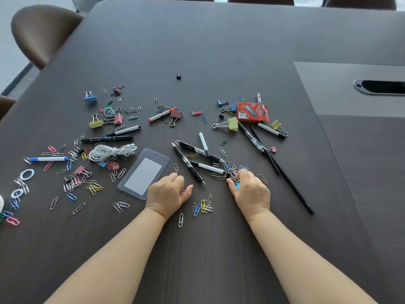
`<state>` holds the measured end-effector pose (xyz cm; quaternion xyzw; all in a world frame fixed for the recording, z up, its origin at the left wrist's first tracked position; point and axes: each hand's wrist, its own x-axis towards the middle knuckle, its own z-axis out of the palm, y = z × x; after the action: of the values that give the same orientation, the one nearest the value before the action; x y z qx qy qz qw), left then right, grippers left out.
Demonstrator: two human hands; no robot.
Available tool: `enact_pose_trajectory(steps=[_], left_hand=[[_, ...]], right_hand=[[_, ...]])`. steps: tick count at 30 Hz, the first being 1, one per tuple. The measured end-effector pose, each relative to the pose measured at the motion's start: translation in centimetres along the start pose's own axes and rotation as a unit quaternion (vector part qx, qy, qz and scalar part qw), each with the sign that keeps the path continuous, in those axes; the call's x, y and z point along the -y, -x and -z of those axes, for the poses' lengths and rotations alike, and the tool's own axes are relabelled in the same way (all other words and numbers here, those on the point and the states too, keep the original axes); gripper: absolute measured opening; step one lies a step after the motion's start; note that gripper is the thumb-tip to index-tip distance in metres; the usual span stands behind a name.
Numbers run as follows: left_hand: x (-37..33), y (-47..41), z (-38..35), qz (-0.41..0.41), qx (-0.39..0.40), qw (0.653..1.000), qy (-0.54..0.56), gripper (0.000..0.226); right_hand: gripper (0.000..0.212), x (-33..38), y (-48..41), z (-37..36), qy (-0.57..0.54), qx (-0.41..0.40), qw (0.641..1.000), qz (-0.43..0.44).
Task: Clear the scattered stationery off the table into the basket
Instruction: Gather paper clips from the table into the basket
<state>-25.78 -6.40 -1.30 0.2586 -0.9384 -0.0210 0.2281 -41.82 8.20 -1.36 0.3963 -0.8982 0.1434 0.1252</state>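
Note:
Stationery lies scattered over the dark table (219, 51): several paper clips, binder clips, pens and markers. My right hand (252, 191) is closed on a bunch of paper clips and a blue binder clip (237, 185) near the table's front. My left hand (168, 191) rests curled on the table beside a clear badge holder (143, 174); whether it holds something small I cannot tell. A coiled white cable (111, 151) lies to the left, a red staple box (252, 112) at the back right. No basket is in view.
A long black pencil (282, 170) slants along the right side. A lone black binder clip (178, 76) sits farther back. A cable port (381, 86) is set in the table at right. Brown chairs (41, 31) stand at the left and far edges.

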Motion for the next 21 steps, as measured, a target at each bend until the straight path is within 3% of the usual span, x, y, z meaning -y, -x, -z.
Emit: enact_pose_trajectory(steps=[5,8,11,15,17,21], left_hand=[[-0.4,0.8,0.0,0.007,0.007,1.0,0.026,0.034],[-0.6,1.4,0.7,0.017,0.023,0.998,0.059,0.035],[-0.6,2.2,2.0,0.036,0.024,0.995,0.094,0.037],[0.7,3.1,5.6,0.109,-0.005,0.981,0.158,0.04],[2.1,3.2,8.3,0.131,-0.03,0.976,0.173,0.04],[6.8,3.9,15.3,0.15,-0.082,0.972,0.158,0.035]], right_hand=[[0.026,0.1,1.6,0.7,-0.042,-0.023,0.999,0.007],[0.019,0.4,2.7,1.6,-0.133,0.002,0.99,-0.039],[0.016,1.2,3.0,3.2,-0.264,0.081,0.95,-0.147],[0.015,3.8,2.8,5.4,-0.374,0.055,0.896,-0.231],[0.018,6.4,2.2,6.6,-0.406,0.04,0.881,-0.238],[0.019,14.8,0.6,9.2,-0.492,0.076,0.85,-0.171]])
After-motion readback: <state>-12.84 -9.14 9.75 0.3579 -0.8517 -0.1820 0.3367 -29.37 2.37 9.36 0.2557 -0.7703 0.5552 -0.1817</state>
